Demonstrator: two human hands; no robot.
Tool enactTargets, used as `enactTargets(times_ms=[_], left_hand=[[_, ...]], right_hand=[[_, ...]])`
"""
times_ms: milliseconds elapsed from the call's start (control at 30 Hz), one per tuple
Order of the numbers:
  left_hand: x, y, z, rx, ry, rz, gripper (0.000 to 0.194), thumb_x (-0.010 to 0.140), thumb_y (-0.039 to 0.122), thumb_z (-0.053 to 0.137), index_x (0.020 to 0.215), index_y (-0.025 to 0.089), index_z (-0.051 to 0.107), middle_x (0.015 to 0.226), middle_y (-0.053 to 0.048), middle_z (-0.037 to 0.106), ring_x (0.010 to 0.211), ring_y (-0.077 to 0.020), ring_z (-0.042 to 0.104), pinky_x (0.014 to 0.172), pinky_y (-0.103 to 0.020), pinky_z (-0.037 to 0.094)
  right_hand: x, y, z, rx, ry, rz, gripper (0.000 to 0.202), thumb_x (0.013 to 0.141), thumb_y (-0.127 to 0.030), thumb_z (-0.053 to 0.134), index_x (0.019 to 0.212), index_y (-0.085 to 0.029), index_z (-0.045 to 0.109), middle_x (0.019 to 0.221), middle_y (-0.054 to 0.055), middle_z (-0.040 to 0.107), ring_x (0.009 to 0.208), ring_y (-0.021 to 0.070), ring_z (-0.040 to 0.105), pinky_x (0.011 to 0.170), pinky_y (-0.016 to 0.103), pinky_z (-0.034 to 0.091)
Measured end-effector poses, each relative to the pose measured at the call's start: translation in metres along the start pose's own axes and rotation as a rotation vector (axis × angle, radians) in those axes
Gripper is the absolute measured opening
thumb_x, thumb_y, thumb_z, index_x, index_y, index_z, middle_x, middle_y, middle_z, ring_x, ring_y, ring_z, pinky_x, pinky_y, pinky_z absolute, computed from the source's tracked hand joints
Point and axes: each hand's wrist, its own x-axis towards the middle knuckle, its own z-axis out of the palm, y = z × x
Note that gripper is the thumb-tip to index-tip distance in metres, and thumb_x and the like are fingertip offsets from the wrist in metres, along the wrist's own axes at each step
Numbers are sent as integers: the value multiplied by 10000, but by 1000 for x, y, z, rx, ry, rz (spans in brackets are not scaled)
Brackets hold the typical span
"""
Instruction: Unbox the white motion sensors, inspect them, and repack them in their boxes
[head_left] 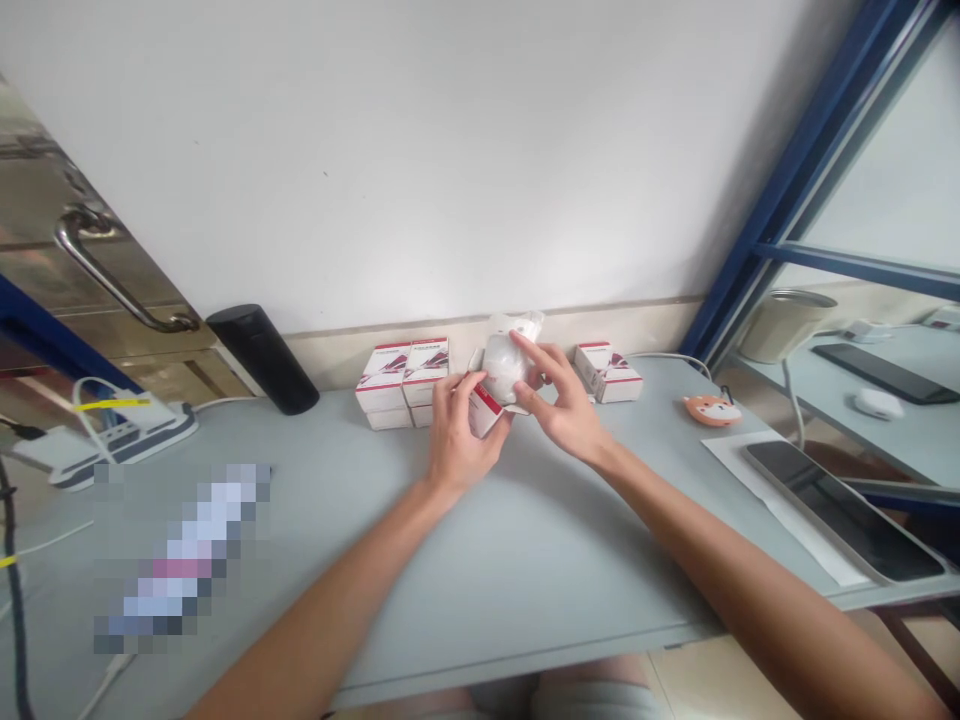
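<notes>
My left hand (466,430) is wrapped round a small red and white carton (486,412), tilted above the table. At the carton's upper end is a white rounded item in clear plastic wrapping (504,362); what it is I cannot make out. My right hand (562,405) holds this wrapped item between thumb and fingers. Whether part of it is still inside the carton is hidden by my fingers. Left of my hands stand several matching cartons (386,385) in a block, and on the right sits another group of cartons (611,375).
A black cylinder (264,360) stands by the wall at the left, near a power strip (124,440). A pixelated device (187,550) lies front left. On the right are an orange and white animal-shaped object (712,409), a dark-screened phone (840,510) on white paper (720,455), and a blue-framed mirror (885,200).
</notes>
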Motion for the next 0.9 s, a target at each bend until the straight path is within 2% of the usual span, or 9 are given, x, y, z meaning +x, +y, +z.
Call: enactTargets(times_ms=[200, 300, 433, 500, 567, 633, 733, 833, 900], left_hand=[[-4, -4, 2, 12, 36, 51, 642, 932, 325, 711, 1513, 246, 451, 1282, -153, 523, 1199, -282, 555, 1063, -505, 518], [-7, -9, 4, 10, 38, 49, 610, 948, 300, 686, 1517, 269, 468, 1302, -148, 484, 1228, -282, 545, 1067, -494, 512], [-8, -14, 9, -12, 100, -13, 435, 969, 329, 672, 1375, 273, 527, 1229, -109, 491, 1190, -253, 557, 1060, -467, 504], [-8, -14, 11, -18, 119, -39, 364, 974, 362, 669, 1300, 274, 532, 1179, -89, 498, 1147, -242, 566, 1040, -451, 509], [-8, -13, 12, -28, 128, -63, 347, 974, 378, 674, 1273, 278, 531, 1170, -81, 507, 1141, -239, 569, 1043, -444, 503], [-7, -12, 12, -64, 145, -78, 464, 958, 379, 700, 1361, 283, 491, 1232, -98, 518, 1209, -254, 557, 1082, -458, 480], [-6, -10, 10, -97, 127, -108, 680, 941, 361, 721, 1530, 283, 390, 1327, -129, 497, 1302, -278, 526, 1133, -479, 449], [-6, -11, 8, -48, 63, -126, 485, 948, 331, 696, 1409, 278, 552, 1249, -107, 481, 1236, -269, 548, 1111, -473, 468], [-6, -10, 8, -34, 69, -112, 345, 940, 310, 693, 1271, 265, 610, 1202, -94, 470, 1199, -263, 550, 1076, -463, 491]], right_hand=[[-2, 3, 12, -1, 113, -84, 544, 969, -408, 713, 1499, -374, 592, 1217, 60, 581, 824, 162, 599, 928, 389, 574], [-5, 2, 13, -41, 76, -105, 453, 1016, -430, 647, 1463, -358, 630, 1182, 64, 616, 871, 181, 636, 966, 404, 562], [-8, 0, 13, -97, -46, -90, 377, 1099, -425, 468, 1392, -331, 686, 1132, 75, 687, 1035, 233, 649, 986, 422, 536], [-8, 0, 13, -127, -72, -80, 401, 1108, -424, 438, 1443, -332, 638, 1160, 74, 711, 1072, 248, 641, 1008, 440, 516], [-8, 0, 12, -113, -63, -31, 501, 1101, -440, 455, 1590, -331, 460, 1175, 67, 726, 1060, 247, 652, 1008, 439, 515], [-7, 0, 12, -91, -48, 19, 583, 1095, -454, 468, 1646, -310, 342, 1182, 67, 734, 1070, 247, 663, 1003, 429, 519], [-7, 2, 12, -150, -71, -19, 410, 1110, -436, 418, 1449, -286, 594, 1244, 85, 714, 1141, 262, 636, 1047, 455, 494], [-8, 3, 13, -220, -107, -85, 398, 1122, -407, 362, 1222, -281, 726, 1286, 96, 668, 1194, 271, 593, 1103, 492, 457], [-9, 3, 13, -234, -64, -72, 372, 1113, -420, 389, 1296, -292, 686, 1346, 103, 616, 1272, 282, 546, 1150, 516, 427]])
